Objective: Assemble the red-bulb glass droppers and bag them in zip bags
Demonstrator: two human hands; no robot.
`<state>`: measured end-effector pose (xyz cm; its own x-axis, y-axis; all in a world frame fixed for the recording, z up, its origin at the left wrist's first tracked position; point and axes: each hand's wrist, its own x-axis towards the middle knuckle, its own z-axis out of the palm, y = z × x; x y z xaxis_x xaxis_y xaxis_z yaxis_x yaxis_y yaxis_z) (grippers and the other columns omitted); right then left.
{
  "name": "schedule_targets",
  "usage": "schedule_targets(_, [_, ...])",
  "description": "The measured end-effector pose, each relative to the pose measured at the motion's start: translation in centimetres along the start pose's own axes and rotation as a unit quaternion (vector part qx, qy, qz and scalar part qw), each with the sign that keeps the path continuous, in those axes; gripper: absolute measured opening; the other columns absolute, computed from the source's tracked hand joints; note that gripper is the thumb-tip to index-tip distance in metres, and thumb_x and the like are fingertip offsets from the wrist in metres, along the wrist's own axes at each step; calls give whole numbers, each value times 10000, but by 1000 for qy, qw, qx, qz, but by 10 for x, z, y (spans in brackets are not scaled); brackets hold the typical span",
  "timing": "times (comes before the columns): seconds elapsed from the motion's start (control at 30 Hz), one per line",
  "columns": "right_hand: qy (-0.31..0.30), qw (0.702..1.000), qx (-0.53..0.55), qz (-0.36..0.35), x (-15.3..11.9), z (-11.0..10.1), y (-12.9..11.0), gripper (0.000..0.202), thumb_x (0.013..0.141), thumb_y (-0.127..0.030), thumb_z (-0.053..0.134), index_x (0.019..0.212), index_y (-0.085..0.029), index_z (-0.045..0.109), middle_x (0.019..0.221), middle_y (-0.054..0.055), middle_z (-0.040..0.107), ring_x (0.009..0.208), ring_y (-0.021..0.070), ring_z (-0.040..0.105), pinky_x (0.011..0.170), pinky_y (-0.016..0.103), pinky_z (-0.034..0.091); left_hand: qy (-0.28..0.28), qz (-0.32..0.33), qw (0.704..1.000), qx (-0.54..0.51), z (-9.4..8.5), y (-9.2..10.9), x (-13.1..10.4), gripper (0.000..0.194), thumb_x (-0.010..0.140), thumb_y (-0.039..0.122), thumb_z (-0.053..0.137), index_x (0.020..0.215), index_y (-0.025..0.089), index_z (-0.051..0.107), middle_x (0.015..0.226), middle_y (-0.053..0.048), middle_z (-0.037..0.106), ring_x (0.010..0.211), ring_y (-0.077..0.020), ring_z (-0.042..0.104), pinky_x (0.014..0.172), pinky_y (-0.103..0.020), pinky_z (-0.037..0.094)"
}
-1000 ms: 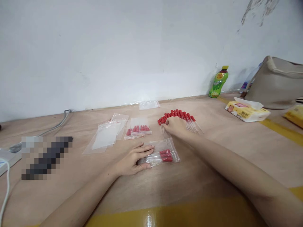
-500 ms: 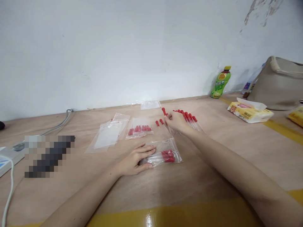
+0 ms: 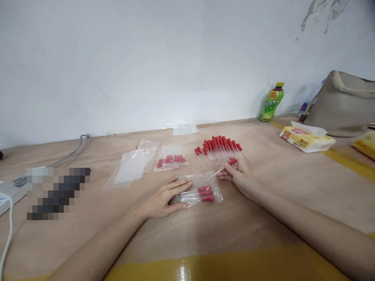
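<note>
A clear zip bag point(image 3: 193, 182) lies flat before me with several red-bulbed glass droppers point(image 3: 206, 193) inside. My left hand point(image 3: 165, 197) rests on its left part, fingers spread flat. In my right hand point(image 3: 239, 173) is another dropper point(image 3: 232, 161), pinched by its red bulb. Its thin glass tube points left to the bag's right edge; I cannot tell whether the tip is inside. Behind that hand a fan of loose droppers point(image 3: 218, 143) lies with the red bulbs toward the wall.
Filled zip bags point(image 3: 175, 159) lie beyond my left hand, with flat unfilled bags point(image 3: 129, 169) left of them. Another bag point(image 3: 185, 130) lies by the wall. A power strip point(image 3: 17, 195) is at far left. A tissue pack point(image 3: 307, 138), a green bottle point(image 3: 272, 102) and a handbag point(image 3: 342, 103) stand right.
My right hand has come from the dropper pile toward me, bringing one dropper to the bag's right edge. The dropper has turned from upright to slanting. My left hand stays on the bag.
</note>
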<state>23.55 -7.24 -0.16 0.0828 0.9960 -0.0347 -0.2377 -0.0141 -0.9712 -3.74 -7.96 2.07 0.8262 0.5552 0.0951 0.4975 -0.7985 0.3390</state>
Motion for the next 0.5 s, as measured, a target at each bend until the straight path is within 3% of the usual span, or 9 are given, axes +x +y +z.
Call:
schedule_targets(0.13, [-69,997,-7,43,-3,-2,-2,254,720,-337,577,897,-195,461,761,-3,582,664,110,611,673,280,500,1,-22,1000,-6,1,0,-2,648,828,429,483,1377,277,174,1424,-27,254,1303,-217,235,1066,-419,234])
schedule_targets(0.3, [-180,971,-151,50,-3,-16,-9,309,634,-333,665,856,-146,559,633,-26,569,528,60,508,533,212,430,4,-23,1000,-11,2,0,-2,643,824,429,490,1373,286,188,1425,-21,254,1303,-223,233,1068,-419,230])
schedule_targets(0.5, [-156,967,-201,19,-4,-12,-9,315,608,-369,677,776,-158,513,579,-37,544,488,72,480,450,200,360,2,-18,1000,-8,0,2,-1,631,829,423,484,1372,282,195,1422,-24,263,1299,-228,242,1065,-427,232])
